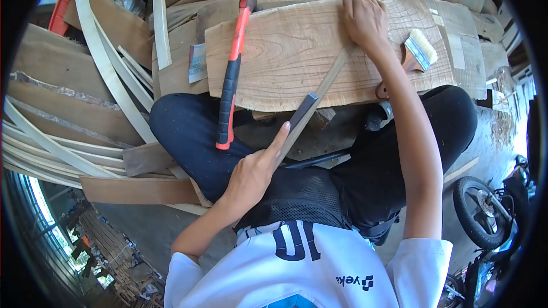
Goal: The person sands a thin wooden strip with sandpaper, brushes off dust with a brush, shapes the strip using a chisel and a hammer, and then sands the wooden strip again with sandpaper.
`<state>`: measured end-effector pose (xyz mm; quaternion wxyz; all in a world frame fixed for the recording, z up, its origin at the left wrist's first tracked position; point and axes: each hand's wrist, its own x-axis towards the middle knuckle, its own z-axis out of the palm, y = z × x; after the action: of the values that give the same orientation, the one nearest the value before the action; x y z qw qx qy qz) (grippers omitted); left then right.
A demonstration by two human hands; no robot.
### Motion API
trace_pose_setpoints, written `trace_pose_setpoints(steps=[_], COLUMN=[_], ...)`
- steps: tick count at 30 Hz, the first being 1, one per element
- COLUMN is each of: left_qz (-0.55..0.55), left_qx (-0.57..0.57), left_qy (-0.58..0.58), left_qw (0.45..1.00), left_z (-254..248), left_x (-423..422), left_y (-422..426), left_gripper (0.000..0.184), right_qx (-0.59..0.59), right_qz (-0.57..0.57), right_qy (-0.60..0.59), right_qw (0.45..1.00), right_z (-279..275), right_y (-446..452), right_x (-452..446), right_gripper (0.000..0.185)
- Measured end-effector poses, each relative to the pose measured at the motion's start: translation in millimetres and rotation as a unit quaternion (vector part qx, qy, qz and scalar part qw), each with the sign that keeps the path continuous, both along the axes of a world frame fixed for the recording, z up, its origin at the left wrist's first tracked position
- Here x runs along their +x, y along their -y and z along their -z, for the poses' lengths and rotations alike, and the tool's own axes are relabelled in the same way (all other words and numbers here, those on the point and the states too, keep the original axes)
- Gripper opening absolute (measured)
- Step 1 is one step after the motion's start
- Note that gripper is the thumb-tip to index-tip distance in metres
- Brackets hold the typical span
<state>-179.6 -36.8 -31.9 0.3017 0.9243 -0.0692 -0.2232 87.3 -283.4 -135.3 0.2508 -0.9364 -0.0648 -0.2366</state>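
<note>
My left hand [251,177] is closed around the lower end of a dark grey rectangular bar [302,111], its index finger stretched along it. The bar lies along a narrow wooden strip [331,76], whose lower end passes by the same hand; whether the fingers grip the strip too is hidden. My right hand [366,18] rests with fingers extended at the far edge of a broad wooden board [285,51], near the strip's upper end. A red and black hammer [233,74] lies across the board's left part. By my right forearm is a paintbrush [419,51] with pale bristles.
A small printed packet [197,63] lies left of the board. Long, thin bent wooden strips [94,45] and planks [63,102] spread out on the left. More wood pieces are stacked behind the board. A motorcycle wheel [482,212] stands at the lower right.
</note>
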Motion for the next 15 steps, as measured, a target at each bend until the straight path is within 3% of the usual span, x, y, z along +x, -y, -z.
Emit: trace_pose_setpoints(steps=[3, 5, 8, 10, 15], left_qz=[0.010, 0.013, 0.007, 0.024, 0.025], left_qx=[0.027, 0.046, 0.050, 0.068, 0.051], left_qy=[0.000, -0.008, -0.007, 0.027, 0.028], left_qw=[1.000, 0.999, 0.999, 0.997, 0.998], left_z=[-4.9, -5.9, -1.3, 5.0, 5.8], left_x=[-2.6, -6.6, -13.0, -3.7, 19.2], left_y=[-1.8, -5.2, -6.8, -0.7, 11.3], left_gripper=[0.064, 0.064, 0.065, 0.076, 0.070], right_qx=[-0.069, -0.197, -0.180, -0.157, -0.138], right_qz=[-0.035, 0.074, 0.082, 0.076, 0.060], right_qy=[-0.005, 0.023, 0.030, 0.039, 0.025], right_qw=[0.997, 0.977, 0.980, 0.984, 0.988], right_z=[4.0, 8.9, 15.7, 21.1, 21.7], right_y=[20.6, 11.3, 10.9, 13.3, 17.9], right_x=[5.8, 3.9, 5.1, 10.7, 11.7], right_gripper=[0.041, 0.048, 0.055, 0.059, 0.057])
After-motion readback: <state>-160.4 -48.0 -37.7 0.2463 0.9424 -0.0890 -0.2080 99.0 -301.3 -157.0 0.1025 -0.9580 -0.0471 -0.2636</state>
